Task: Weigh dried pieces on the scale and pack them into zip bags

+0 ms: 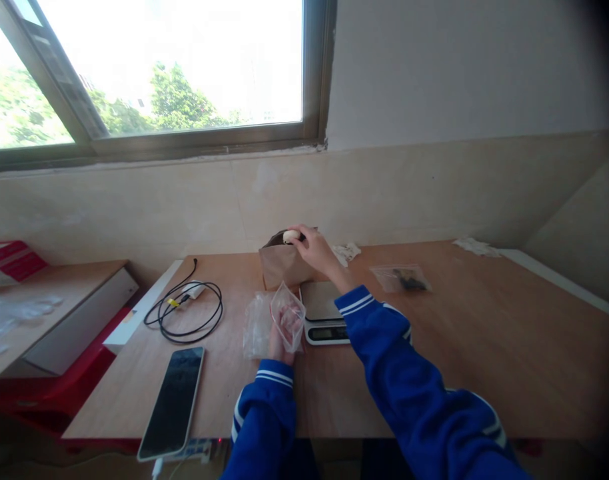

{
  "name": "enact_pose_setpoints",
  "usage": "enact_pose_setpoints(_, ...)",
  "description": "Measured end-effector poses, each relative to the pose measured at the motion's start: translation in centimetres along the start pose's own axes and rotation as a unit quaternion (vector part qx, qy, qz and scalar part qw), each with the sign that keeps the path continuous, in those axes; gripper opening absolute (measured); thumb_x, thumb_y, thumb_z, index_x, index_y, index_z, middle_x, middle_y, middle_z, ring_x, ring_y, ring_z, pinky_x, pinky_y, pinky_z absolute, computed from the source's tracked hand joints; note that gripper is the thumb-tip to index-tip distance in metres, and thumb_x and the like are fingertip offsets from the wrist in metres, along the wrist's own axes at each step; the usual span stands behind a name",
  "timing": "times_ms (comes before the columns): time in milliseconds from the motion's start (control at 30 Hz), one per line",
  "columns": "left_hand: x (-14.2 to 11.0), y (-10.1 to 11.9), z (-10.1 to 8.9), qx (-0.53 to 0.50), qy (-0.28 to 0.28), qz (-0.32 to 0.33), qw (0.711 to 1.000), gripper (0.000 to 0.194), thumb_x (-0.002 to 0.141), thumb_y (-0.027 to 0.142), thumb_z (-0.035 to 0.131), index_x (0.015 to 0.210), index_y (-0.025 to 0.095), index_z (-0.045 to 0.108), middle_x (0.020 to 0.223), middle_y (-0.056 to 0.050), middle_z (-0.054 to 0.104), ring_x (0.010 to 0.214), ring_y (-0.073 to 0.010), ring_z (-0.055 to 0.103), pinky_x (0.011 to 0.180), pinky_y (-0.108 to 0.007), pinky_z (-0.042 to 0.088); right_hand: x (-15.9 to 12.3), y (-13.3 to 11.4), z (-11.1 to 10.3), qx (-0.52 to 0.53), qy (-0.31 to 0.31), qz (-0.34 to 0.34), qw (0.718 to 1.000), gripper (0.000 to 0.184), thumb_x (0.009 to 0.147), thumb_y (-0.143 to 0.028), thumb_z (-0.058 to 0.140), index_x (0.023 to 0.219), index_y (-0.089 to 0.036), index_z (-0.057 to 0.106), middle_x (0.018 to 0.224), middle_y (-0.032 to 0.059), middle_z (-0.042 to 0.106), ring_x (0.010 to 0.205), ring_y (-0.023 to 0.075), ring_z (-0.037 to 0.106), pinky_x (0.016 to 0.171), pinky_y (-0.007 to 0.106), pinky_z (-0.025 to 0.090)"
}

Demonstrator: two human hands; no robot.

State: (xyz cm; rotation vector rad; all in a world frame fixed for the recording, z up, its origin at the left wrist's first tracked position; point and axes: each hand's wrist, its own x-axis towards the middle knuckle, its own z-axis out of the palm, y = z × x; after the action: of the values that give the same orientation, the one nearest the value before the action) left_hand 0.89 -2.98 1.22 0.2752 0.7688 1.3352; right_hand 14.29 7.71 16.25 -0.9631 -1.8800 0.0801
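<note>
My right hand [310,248] pinches a small pale, rounded object [291,236] at the mouth of a brown paper bag [279,267]. Its exact kind I cannot make out. The paper bag stands upright with its top open, and its contents are hidden. Lower down, my left hand [279,337] holds a clear plastic bag [288,317] with its mouth spread, and the fingers show through the film. More clear plastic bags [256,327] lie just left of that hand. Under my right forearm sits a kitchen scale [320,307], partly covered; its display is too dark to read.
A coiled black cable [184,330] with a white plug lies at left, behind a smartphone [173,403] at the front edge. To the right lie a clear bag with dark contents [404,279] and crumpled white tissue [477,247]. Another tissue [346,253] rests behind the scale.
</note>
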Motion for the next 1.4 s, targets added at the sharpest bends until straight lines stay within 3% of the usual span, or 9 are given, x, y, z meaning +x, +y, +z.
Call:
enact_pose_setpoints(200,0.2,0.0,-0.1,-0.014,-0.012,0.001,1.0,0.024,0.09,0.03,0.05,0.105,0.015,0.059,0.097,-0.01,0.068,0.081,-0.0151,0.069,0.076,-0.025,0.056,-1.4,-0.5,-0.7,-0.151,0.051,0.033,0.987,0.039,0.092,-0.02,0.036,0.127,-0.018,0.054,0.144,0.0158,0.032,0.129,0.0301,0.035,0.104,0.052,0.029)
enact_pose_setpoints(367,0.4,0.0,-0.2,0.024,-0.011,-0.002,1.0,0.022,0.087,0.031,0.055,0.103,0.016,0.06,0.097,-0.007,0.069,0.069,-0.0118,0.067,0.057,-0.02,0.054,-6.0,-2.3,-0.5,-0.021,0.116,0.079,0.99,0.035,0.096,-0.03,0.032,0.118,-0.019,0.056,0.121,0.0128,0.049,0.122,0.0224,0.043,0.105,0.044,0.033)
enact_pose_setpoints(500,0.0,-0.3,0.3,0.091,-0.051,0.01,0.994,0.037,0.081,0.041,0.061,0.107,0.015,0.06,0.098,-0.01,0.069,0.057,-0.012,0.062,0.038,-0.018,0.043,-10.7,-4.4,0.0,0.072,0.008,0.197,0.978,0.038,0.094,-0.045,0.039,0.114,-0.018,0.055,0.111,0.0118,0.058,0.106,0.0222,0.056,0.092,0.039,0.045)
enact_pose_setpoints(633,-1.3,-0.8,1.3,0.148,-0.04,0.111,0.982,0.041,0.072,0.044,0.07,0.098,0.014,0.06,0.086,-0.007,0.069,0.069,-0.0168,0.066,0.052,-0.023,0.051,-13.1,-4.7,0.0,0.147,-0.076,0.29,0.943,0.043,0.09,-0.051,0.044,0.112,-0.017,0.057,0.096,0.0092,0.068,0.086,0.0218,0.065,0.077,0.035,0.05)
enact_pose_setpoints(833,-5.0,-0.8,2.4,0.353,-0.07,0.244,0.9,0.037,0.073,0.039,0.07,0.101,0.02,0.058,0.094,-0.006,0.068,0.085,-0.0186,0.066,0.072,-0.027,0.053,-13.0,-3.9,-2.0,0.346,-0.003,0.339,0.875,0.056,0.092,-0.052,0.038,0.135,-0.017,0.041,0.11,0.011,0.069,0.078,0.0201,0.066,0.07,0.035,0.053)
enact_pose_setpoints(933,-6.2,-0.8,2.5,0.41,-0.065,0.23,0.88,0.039,0.074,0.041,0.069,0.105,0.02,0.058,0.085,-0.005,0.068,0.064,-0.0146,0.063,0.056,-0.023,0.049,-12.6,-4.2,-3.1,0.404,0.034,0.336,0.85,0.058,0.091,-0.055,0.038,0.137,-0.02,0.04,0.111,0.0095,0.069,0.077,0.0199,0.066,0.071,0.036,0.053)
enact_pose_setpoints(1067,-6.4,-0.7,2.6,0.429,-0.065,0.181,0.882,0.035,0.078,0.05,0.06,0.094,0.019,0.058,0.069,0.001,0.064,0.034,-0.0059,0.041,0.031,-0.018,0.028,-13.0,-3.8,-3.2,0.348,0.077,0.351,0.866,0.061,0.089,-0.062,0.036,0.132,-0.02,0.045,0.106,0.0098,0.07,0.075,0.0206,0.067,0.068,0.035,0.054)
enact_pose_setpoints(1267,-6.7,-0.1,2.8,0.425,-0.036,0.197,0.883,0.037,0.076,0.053,0.061,0.085,0.017,0.061,0.063,0.001,0.061,0.034,-0.0035,0.036,0.03,-0.016,0.025,-14.5,-2.6,-1.6,0.243,0.051,0.406,0.88,0.062,0.087,-0.069,0.025,0.117,-0.021,0.05,0.076,0.0054,0.069,0.034,0.0164,0.051,0.032,0.03,0.038)
enact_pose_setpoints(1400,-6.9,0.4,2.5,0.408,-0.023,0.198,0.891,0.045,0.071,0.056,0.065,0.09,0.015,0.064,0.065,-0.001,0.063,0.035,-0.0035,0.037,0.033,-0.017,0.027,-14.5,-1.2,-1.1,0.24,0.018,0.349,0.906,0.056,0.09,-0.064,0.027,0.121,-0.023,0.048,0.084,0.0056,0.068,0.043,0.0171,0.058,0.039,0.031,0.045)
